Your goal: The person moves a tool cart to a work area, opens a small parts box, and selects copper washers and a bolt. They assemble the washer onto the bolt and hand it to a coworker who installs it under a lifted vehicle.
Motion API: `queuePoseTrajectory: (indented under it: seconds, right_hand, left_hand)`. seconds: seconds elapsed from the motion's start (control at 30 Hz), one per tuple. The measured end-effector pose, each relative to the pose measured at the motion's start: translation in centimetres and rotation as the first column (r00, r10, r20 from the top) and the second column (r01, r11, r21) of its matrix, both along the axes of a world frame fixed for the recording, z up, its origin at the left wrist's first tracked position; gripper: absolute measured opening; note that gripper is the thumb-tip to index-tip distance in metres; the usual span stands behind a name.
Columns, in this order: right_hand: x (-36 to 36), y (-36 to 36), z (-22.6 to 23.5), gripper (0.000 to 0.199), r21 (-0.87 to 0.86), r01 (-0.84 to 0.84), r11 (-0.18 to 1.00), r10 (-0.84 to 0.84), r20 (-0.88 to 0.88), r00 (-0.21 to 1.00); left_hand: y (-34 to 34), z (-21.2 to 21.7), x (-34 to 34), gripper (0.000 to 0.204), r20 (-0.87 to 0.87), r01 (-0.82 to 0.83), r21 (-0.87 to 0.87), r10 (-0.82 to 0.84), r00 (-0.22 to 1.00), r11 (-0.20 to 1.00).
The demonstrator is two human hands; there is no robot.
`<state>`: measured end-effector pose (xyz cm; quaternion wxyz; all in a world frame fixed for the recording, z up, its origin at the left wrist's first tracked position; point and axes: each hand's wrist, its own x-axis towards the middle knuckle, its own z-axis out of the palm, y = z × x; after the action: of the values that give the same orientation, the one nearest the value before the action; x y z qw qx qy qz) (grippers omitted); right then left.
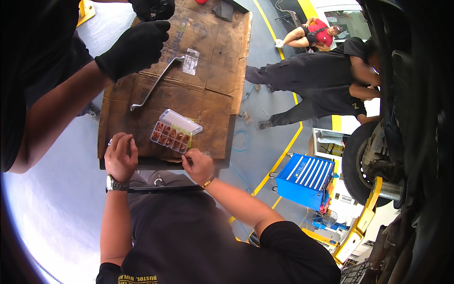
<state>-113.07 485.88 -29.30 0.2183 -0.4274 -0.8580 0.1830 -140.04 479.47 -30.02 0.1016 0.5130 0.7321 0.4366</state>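
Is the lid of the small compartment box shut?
No, the clear lid is open, leaving copper-coloured pieces visible in the box.

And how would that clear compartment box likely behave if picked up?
The compartment box is likely stiff, as it looks like clear plastic. With its lid open, the copper-coloured pieces might spill if tipped, and may add weight.

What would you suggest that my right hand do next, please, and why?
Perhaps your right hand should pick one of the copper-coloured rings out of the plastic box: its lid is open, so the rings lie exposed, and that hand is already at or just beside the box's near corner. I cannot tell whether it holds something small.
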Motion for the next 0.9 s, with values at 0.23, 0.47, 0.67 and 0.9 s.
queuePoseTrajectory:
  seconds: [0.23, 0.47, 0.67, 0.9]
  right_hand:
    - [0.8, -0.2, 0.0, 0.012, -0.01, 0.009, 1.0, -0.009, -0.025, 1.0]
    - [0.4, 0.3, 0.1, 0.015, -0.085, 0.002, 0.996, 0.001, 0.044, 0.999]
    - [0.4, -0.4, -0.9, 0.015, 0.007, 0.049, 0.999, -0.049, -0.001, 0.999]
    - [0.3, -0.5, -1.0, 0.015, -0.053, 0.037, 0.998, -0.036, 0.026, 0.999]
  left_hand:
    - [0.4, -0.1, 0.6, 0.01, 0.005, 0.02, 0.038, -0.02, 1.0, 0.999]
    - [0.2, -0.8, 0.0, 0.009, -0.001, -0.008, 0.036, 0.009, 1.0, 0.999]
    - [0.4, 0.0, 0.0, 0.01, -0.035, -0.007, 0.001, 0.007, 0.999, 1.0]
    - [0.0, 0.0, -0.2, 0.008, -0.046, -0.035, -0.01, 0.034, 0.998, 0.999]
